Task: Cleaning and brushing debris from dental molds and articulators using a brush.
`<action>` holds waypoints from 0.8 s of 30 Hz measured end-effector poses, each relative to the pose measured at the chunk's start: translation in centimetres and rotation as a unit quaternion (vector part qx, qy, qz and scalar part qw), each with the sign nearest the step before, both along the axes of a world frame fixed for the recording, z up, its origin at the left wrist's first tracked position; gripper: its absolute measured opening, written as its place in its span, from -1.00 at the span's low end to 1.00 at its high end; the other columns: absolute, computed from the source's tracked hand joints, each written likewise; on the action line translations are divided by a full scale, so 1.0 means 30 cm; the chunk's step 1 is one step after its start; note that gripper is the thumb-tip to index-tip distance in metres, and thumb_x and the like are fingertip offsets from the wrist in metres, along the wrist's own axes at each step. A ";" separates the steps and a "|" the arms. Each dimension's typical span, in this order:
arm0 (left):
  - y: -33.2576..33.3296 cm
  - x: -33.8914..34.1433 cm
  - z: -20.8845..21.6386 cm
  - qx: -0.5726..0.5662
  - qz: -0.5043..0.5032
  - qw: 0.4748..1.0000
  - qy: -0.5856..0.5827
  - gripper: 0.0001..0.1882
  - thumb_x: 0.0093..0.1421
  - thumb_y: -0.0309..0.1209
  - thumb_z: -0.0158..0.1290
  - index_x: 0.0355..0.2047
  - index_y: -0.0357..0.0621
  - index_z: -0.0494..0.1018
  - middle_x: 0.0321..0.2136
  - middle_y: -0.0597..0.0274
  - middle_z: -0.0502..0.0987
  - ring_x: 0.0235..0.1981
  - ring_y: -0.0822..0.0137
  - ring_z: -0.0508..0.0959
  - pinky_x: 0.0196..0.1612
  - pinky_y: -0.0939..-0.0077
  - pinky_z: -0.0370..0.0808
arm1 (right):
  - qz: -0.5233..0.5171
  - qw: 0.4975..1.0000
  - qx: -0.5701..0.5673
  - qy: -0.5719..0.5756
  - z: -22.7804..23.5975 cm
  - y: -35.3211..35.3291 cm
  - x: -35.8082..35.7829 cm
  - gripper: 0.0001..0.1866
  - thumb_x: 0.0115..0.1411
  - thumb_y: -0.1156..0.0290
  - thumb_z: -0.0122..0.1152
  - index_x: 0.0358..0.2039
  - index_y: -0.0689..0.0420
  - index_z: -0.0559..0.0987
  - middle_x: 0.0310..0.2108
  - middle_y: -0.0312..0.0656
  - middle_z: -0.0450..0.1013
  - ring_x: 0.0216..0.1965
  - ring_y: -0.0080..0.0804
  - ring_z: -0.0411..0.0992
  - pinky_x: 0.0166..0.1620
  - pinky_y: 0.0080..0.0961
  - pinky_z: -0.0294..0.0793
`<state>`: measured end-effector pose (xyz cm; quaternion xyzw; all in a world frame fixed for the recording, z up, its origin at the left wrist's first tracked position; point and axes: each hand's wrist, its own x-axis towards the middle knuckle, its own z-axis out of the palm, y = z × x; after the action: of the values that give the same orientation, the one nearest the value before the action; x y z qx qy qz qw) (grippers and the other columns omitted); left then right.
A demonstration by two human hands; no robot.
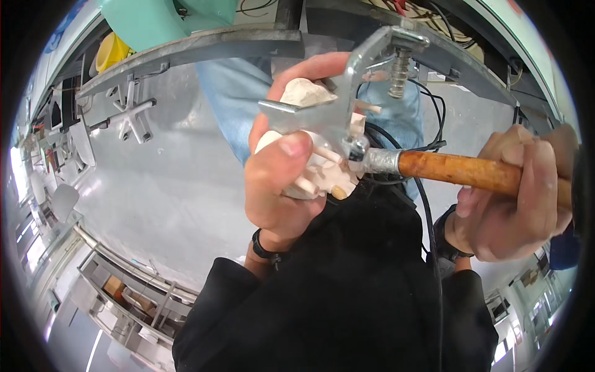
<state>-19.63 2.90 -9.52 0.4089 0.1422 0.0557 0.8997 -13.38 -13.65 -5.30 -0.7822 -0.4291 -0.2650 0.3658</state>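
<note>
My left hand (282, 167) is wrapped round a white plaster dental model (325, 170), thumb pressed on its near side. Pinkish-white pegs stick out of the plaster, and one yellowish tooth shows at its lower edge. A silver metal articulator frame (347, 80) with a coil spring is joined to the model and rises above it. In my right hand (514, 198) is a tool with an orange-brown wooden handle (462, 170), fingers closed round the handle. Its silver-wrapped end reaches the metal frame; the tool's working part cannot be made out.
Beyond my hands runs a grey bench edge (192, 53), with a teal container (145, 25) and a yellow object (111, 53) at the far left. Black cables (427, 204) hang near my lap. A wheeled chair base (130, 111) stands on the floor to the left.
</note>
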 end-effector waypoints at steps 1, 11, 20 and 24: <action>0.001 -0.005 0.004 0.022 -0.002 0.999 0.023 -0.18 -0.12 -0.05 -0.15 0.06 -0.47 0.13 0.02 -0.28 0.24 -0.26 0.10 0.46 -0.20 0.38 0.41 | -0.017 0.993 0.030 0.116 0.003 0.003 -0.008 -0.78 0.06 0.72 -0.14 -0.26 0.60 0.29 -0.53 -0.08 0.15 -0.82 -0.64 0.09 -0.80 -0.70 0.03; 0.017 -0.008 -0.013 0.031 0.013 0.999 0.006 -0.13 -0.10 -0.01 -0.15 0.08 -0.52 0.09 -0.04 -0.31 0.28 -0.29 0.11 0.47 -0.23 0.38 0.44 | 0.161 0.955 0.049 0.245 0.034 -0.063 -0.062 -0.72 0.22 0.43 -0.23 -0.19 0.36 0.36 -0.60 -0.04 0.40 -0.74 -0.46 0.27 -0.73 -0.64 0.17; -0.006 -0.001 -0.005 -0.047 0.041 0.998 -0.008 -0.22 -0.14 -0.13 -0.15 0.04 -0.47 0.17 0.01 -0.23 0.29 -0.09 0.14 0.40 -0.05 0.39 0.35 | 0.175 0.980 -0.004 0.090 -0.028 -0.153 0.000 -0.70 0.21 0.59 -0.26 -0.05 0.43 0.20 -0.45 0.09 0.24 -0.77 -0.52 0.25 -0.76 -0.67 0.17; 0.009 -0.003 -0.007 -0.034 0.014 0.999 0.000 -0.22 -0.15 -0.13 -0.16 0.04 -0.48 0.17 0.01 -0.23 0.28 -0.04 0.11 0.38 -0.04 0.37 0.35 | 0.292 0.934 0.027 0.203 -0.011 -0.159 -0.014 -0.68 0.21 0.58 -0.25 -0.02 0.40 0.18 -0.47 0.14 0.27 -0.77 -0.51 0.25 -0.77 -0.68 0.13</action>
<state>-19.73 3.18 -9.74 0.3760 0.1501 0.0634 0.9122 -13.79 -18.42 -5.62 -0.6498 -0.5480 0.0061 0.5268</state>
